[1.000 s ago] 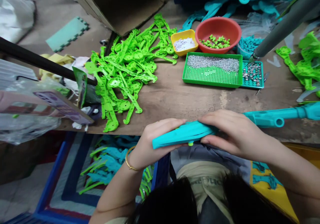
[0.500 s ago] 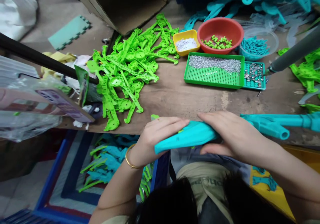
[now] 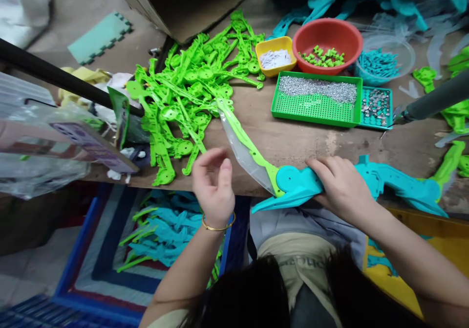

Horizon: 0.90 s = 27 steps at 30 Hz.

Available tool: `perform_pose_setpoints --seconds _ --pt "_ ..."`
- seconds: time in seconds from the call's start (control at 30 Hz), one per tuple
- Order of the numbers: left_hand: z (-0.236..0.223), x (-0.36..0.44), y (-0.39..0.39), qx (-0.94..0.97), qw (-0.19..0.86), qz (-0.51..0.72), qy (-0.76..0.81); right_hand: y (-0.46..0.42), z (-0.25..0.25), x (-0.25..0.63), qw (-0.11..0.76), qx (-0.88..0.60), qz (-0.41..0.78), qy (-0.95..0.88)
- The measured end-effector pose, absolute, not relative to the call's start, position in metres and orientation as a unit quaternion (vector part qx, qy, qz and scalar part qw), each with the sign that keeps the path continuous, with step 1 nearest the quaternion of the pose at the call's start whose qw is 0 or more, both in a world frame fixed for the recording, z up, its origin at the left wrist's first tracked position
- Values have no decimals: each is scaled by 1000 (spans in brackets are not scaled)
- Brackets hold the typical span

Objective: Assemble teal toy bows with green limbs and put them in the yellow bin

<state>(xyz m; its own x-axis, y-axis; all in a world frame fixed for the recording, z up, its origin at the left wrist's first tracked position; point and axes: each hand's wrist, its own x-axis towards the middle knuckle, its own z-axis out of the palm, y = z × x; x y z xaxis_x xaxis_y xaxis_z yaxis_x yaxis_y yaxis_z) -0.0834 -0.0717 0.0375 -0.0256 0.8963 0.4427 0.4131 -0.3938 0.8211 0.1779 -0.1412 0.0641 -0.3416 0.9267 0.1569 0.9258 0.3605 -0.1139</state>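
Note:
Across the table's front edge lies a long turquoise and green plastic toy (image 3: 298, 184), which looks like a toy bow. Its green arm (image 3: 252, 149), edged with a clear strip, slants up and left toward the pile. My right hand (image 3: 340, 179) is wrapped over the turquoise middle, its fingertips partly hidden. To the left of the toy, my left hand (image 3: 214, 186) is apart from it, fingers loosely curled and thumb standing off, with nothing visible in it. A heap of green plastic arms (image 3: 190, 88) lies just beyond that hand.
Behind are a green tray (image 3: 311, 110) of small metal pins, a turquoise tray (image 3: 388, 108) of metal pieces, a yellow bowl (image 3: 293, 64), a red bowl (image 3: 326, 25) and a clear tub (image 3: 406, 69). A blue crate (image 3: 78, 259) stands below left, a yellow bin (image 3: 432, 240) below right.
My left hand has let go of the toy and moved left and up. The toy has turned, so its green arm and round joint show. My right hand still grips it.

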Motion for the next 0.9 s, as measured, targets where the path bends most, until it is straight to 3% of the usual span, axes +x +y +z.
perform_pose_setpoints --seconds 0.1,0.2,0.3,0.47,0.67,0.83,0.9 --pt "38 -82 -89 680 509 305 431 -139 59 177 83 -568 5 -819" --pt "46 -77 -105 665 606 171 403 -137 57 176 84 -568 -4 -819" --pt "54 -72 -115 671 570 227 416 -139 54 174 108 -570 -29 -814" --pt "64 -71 -118 801 422 281 320 -153 61 182 143 -570 -39 -808" --pt "71 -71 -116 856 380 219 274 -133 118 187 127 -513 189 -828" --pt "72 -60 -123 873 326 260 253 -89 146 141 69 -529 356 -767" --pt "74 -60 -125 868 321 266 269 -79 147 129 95 -538 423 -723"
